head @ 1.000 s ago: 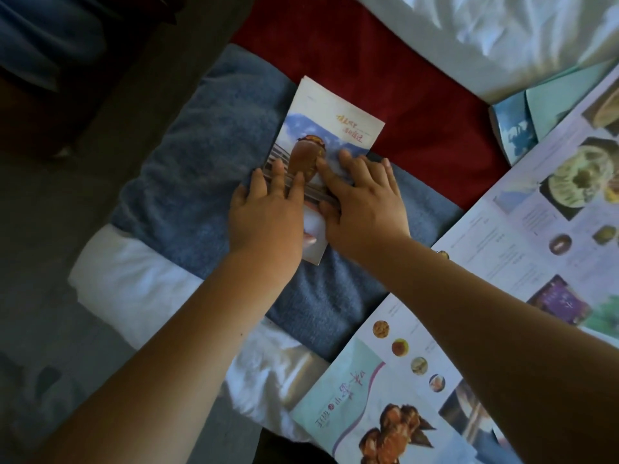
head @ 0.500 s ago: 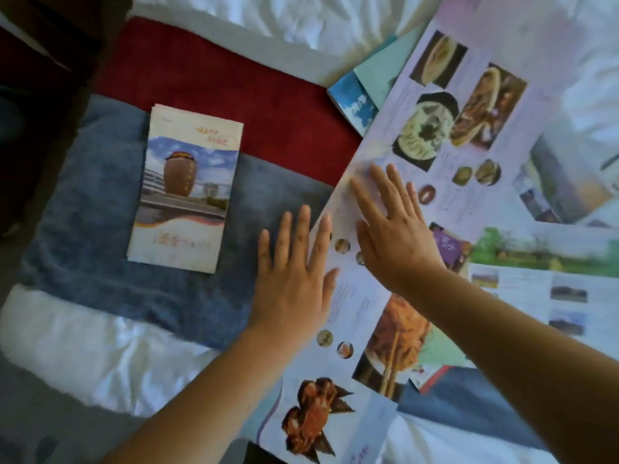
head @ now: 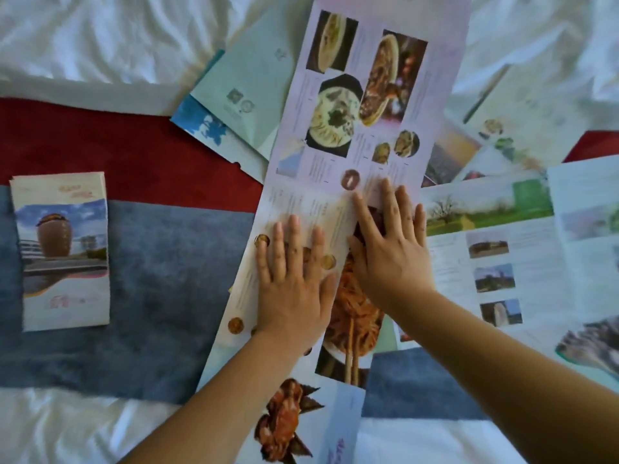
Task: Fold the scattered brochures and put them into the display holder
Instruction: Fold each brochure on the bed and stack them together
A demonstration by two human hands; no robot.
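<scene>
As both palms lie flat, fingers straight and gripping nothing, we see left hand (head: 294, 283) and right hand (head: 392, 249) side by side, pressing the long unfolded brochure (head: 338, 128) mid-bed (head: 83, 38); folded brochure (head: 62, 252) lies well apart on the blue blanket (head: 167, 279).

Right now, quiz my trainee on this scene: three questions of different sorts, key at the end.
1. True or false: the left hand and the right hand both lie flat on the long unfolded brochure.
2. The folded brochure lies: A) left of both hands, untouched; B) under the right hand; C) on top of the unfolded brochure.
3. Is a display holder in view?
Key: 1 true; 2 A; 3 no.
</scene>
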